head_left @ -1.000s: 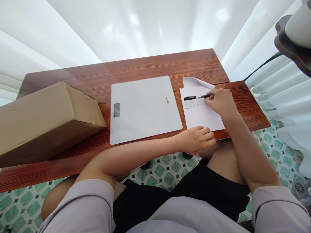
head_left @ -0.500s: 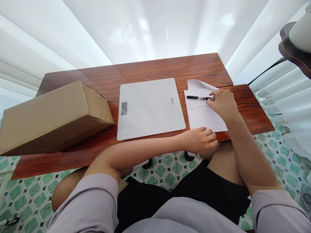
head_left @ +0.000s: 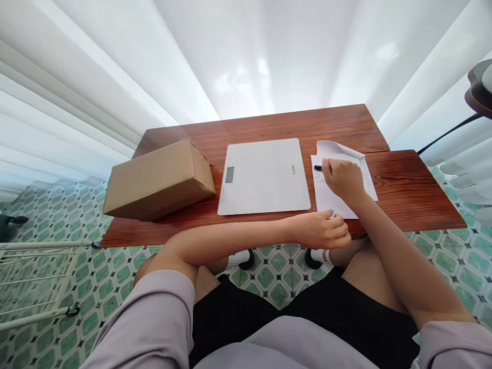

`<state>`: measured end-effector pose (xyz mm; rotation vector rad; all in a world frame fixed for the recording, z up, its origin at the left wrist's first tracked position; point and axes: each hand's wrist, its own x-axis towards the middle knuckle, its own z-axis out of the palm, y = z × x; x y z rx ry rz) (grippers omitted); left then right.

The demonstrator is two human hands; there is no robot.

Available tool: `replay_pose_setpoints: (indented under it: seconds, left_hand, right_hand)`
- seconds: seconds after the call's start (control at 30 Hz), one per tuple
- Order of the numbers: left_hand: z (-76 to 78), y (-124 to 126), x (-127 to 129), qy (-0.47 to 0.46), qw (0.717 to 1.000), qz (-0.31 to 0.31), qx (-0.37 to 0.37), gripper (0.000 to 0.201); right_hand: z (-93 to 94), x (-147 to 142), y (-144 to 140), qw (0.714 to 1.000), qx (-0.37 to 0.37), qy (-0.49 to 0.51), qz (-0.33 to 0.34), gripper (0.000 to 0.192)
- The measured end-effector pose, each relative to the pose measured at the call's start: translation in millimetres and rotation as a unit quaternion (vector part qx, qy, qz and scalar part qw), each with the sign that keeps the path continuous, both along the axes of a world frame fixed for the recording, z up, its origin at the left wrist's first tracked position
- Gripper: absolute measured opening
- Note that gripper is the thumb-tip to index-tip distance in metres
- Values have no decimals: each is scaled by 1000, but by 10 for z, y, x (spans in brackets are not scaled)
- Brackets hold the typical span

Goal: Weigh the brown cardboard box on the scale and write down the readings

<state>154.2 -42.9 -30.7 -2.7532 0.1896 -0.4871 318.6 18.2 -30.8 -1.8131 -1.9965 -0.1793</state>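
White paper sheets (head_left: 326,200) with handwriting lie at the right of the table, the far edge curling up. My right hand (head_left: 344,179) is over them with its fingers curled down around a black pen (head_left: 318,167). Only the pen's dark left end shows; the hand covers the rest. At the near edge of the paper is my left hand (head_left: 323,229), its fingers bent and the thumb against the sheet's edge. Left of the paper lies a flat white scale (head_left: 265,177) with a small grey display. A closed cardboard box (head_left: 159,177) sits farther left.
The reddish-brown wooden table (head_left: 415,189) extends past the paper on the right. White curtains (head_left: 246,61) hang behind it. A pale metal rack (head_left: 38,282) stands on the tiled floor at left, and a dark scalloped object (head_left: 476,92) is at upper right.
My view has shifted, showing more floor and rack at left. My right hand now covers most of the pen, and a written strip of paper shows to the right of that hand.
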Motion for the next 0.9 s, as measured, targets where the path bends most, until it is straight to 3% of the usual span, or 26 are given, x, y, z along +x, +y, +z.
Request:
replay_pose_setpoints:
  seconds: [0.2, 0.43, 0.57, 0.73, 0.9]
  left_hand:
    - [145, 31, -386, -25, 997, 53, 46, 21]
    - [321, -5, -1089, -41, 983, 179, 33, 17]
    - [374, -34, -1543, -77, 961, 265, 6, 22]
    - [352, -89, -1994, -120, 933, 337, 36, 27]
    - [397, -173, -2461, -177, 892, 414, -30, 36]
  right_hand:
    - [-28, -86, -6, 999, -34, -25, 14, 46]
    - [-18, -219, -49, 997, 3, -3, 73, 39]
    - [18, -316, -89, 994, 24, 22, 100, 35]
    - [47, -452, -172, 990, 44, -3, 131, 33]
    - [109, -765, -179, 976, 56, 42, 205, 32]
